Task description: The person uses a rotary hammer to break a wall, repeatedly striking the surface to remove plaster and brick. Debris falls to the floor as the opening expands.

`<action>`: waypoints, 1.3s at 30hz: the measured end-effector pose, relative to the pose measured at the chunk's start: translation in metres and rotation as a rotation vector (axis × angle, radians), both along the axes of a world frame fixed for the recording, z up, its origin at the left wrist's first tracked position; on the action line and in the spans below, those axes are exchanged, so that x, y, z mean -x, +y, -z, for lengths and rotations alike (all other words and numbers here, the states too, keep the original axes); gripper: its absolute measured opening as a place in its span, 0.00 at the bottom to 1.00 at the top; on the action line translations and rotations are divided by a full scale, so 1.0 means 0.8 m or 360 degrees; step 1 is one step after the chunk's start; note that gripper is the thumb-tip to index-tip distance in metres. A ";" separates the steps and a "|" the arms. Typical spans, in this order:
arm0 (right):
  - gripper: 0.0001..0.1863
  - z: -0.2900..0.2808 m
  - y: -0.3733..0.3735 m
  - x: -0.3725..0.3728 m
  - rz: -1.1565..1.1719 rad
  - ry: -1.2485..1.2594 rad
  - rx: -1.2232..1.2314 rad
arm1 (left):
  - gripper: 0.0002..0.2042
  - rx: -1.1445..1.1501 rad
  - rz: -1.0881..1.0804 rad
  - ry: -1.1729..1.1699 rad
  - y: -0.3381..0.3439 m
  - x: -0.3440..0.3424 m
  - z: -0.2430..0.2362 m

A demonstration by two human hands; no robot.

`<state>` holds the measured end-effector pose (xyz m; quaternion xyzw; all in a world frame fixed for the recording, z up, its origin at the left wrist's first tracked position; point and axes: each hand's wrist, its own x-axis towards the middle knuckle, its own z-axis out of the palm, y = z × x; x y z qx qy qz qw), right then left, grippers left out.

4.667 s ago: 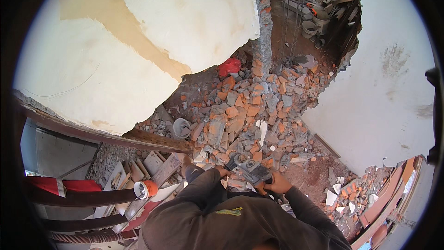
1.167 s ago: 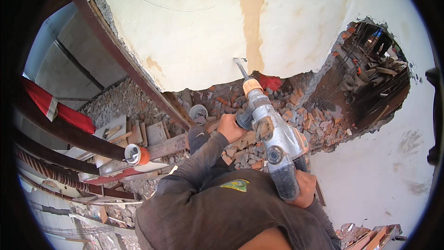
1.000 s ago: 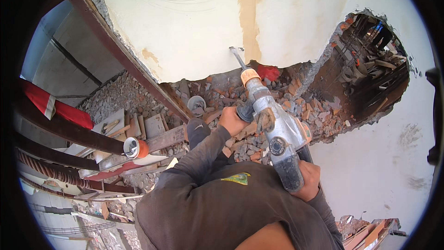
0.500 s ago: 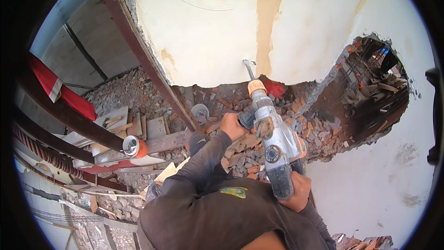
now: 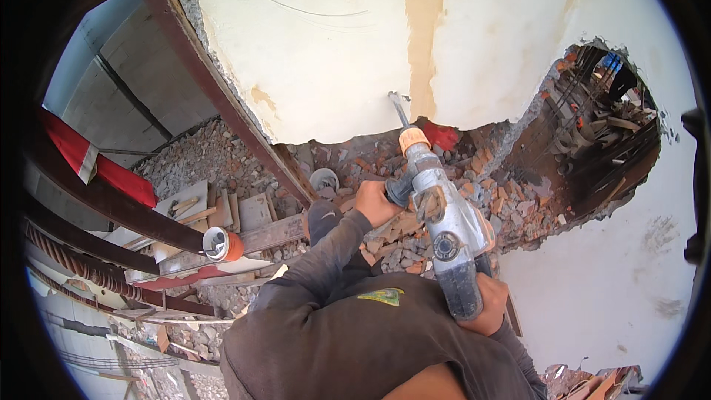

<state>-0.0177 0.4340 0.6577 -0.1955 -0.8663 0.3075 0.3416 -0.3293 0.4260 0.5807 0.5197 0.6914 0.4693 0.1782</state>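
Note:
A grey demolition hammer (image 5: pixel 443 215) with an orange collar lies across the middle of the view, slanting up and left. Its metal chisel (image 5: pixel 399 108) meets the white plastered wall (image 5: pixel 318 67) just above the broken lower edge, beside a tan vertical streak. My left hand (image 5: pixel 376 204) is closed round the black side handle near the collar. At the tool's rear, my right hand (image 5: pixel 490 305) grips the back handle, its fingers partly hidden behind the casing.
Broken bricks and rubble (image 5: pixel 404 241) lie below the wall. A jagged hole (image 5: pixel 607 133) opens at the right. A dark red steel post (image 5: pixel 222 89) stands left of the wall edge. An orange and white bucket (image 5: pixel 224 245) sits by planks (image 5: pixel 278 233); a pale bucket (image 5: pixel 324 178) lies in debris.
The view has shifted slightly. The hammer's rear has moved a little right and my right hand with it; the chisel tip stays at nearly the same wall spot. Both hands keep their grip.

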 end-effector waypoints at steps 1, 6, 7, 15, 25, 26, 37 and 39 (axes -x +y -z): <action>0.15 0.002 0.003 -0.001 0.0006 -0.0028 -0.0109 | 0.15 -0.0068 0.0001 0.0042 0.002 0.004 -0.002; 0.17 0.008 0.005 -0.012 -0.0017 -0.0062 -0.0072 | 0.15 0.0147 0.0007 0.0033 0.010 0.006 -0.015; 0.17 0.010 0.004 -0.014 -0.0023 -0.0055 -0.0111 | 0.14 0.0026 0.0013 0.0061 0.009 0.005 -0.016; 0.17 0.011 0.016 -0.012 -0.0046 -0.0071 -0.0103 | 0.15 -0.0082 0.0006 0.0086 0.010 0.000 0.002; 0.17 0.002 0.029 -0.015 -0.0086 -0.0098 -0.0131 | 0.14 0.0026 -0.0007 -0.0089 0.021 -0.007 0.005; 0.17 0.001 0.030 -0.016 -0.0086 -0.0100 -0.0144 | 0.14 0.0012 -0.0006 -0.0115 0.021 -0.008 0.004; 0.17 -0.021 0.051 -0.016 -0.0147 -0.0183 -0.0223 | 0.16 -0.0004 0.0016 -0.0146 0.036 -0.010 0.010; 0.16 -0.024 0.055 -0.018 -0.0135 -0.0189 -0.0189 | 0.16 -0.0026 0.0013 -0.0130 0.038 -0.011 0.012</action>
